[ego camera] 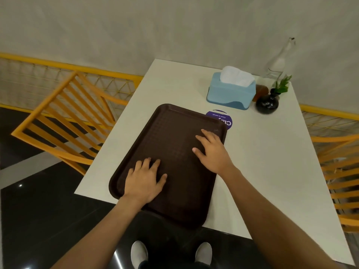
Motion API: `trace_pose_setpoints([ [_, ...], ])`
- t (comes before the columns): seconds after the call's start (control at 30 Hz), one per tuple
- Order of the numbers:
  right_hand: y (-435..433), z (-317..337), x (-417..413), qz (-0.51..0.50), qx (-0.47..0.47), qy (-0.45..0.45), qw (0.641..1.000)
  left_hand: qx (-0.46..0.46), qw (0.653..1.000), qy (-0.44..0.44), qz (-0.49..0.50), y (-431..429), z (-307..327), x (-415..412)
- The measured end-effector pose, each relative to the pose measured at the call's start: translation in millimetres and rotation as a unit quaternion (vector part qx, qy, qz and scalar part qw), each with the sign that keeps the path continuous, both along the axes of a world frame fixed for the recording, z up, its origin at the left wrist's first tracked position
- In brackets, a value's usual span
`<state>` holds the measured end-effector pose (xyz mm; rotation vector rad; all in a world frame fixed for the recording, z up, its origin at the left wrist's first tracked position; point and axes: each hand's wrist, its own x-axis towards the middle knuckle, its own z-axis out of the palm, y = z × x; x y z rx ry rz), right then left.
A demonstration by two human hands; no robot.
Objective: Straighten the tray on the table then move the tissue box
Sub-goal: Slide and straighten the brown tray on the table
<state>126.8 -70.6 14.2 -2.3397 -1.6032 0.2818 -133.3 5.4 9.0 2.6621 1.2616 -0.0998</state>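
There is a single view, taken from the person's head, looking forward and steeply down from above the near edge of the white table [262,152]. The lens is wide, so the table's straight edges splay outward and the wall behind leans. Straight below, at the bottom edge, the wearer's two white shoes [138,253] show on the dark floor [48,220], so the camera stands just off the table's near side. Both forearms run up into the picture from the bottom corners. The table runs away toward the grey wall [174,26] at the top, with yellow chairs [64,121] at either side.
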Motion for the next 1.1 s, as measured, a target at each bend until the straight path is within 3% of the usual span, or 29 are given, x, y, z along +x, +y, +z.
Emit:
trace_pose_setpoints([
  [0.13,-37,-5,-35,-0.193,0.158,0.028,0.968,0.036,0.996,-0.073,-0.034,41,11,-17],
  [0.3,-62,-20,-61,-0.329,0.103,0.008,0.939,0.081,0.994,-0.073,0.004,83,7,-29],
  [0.7,-41,-26,-79,-0.363,0.015,-0.056,0.93,0.047,0.989,-0.14,0.002,96,-18,-42],
  [1.1,16,-33,-50,-0.312,0.019,-0.056,0.948,0.03,0.986,-0.155,0.06,134,-28,-38],
])
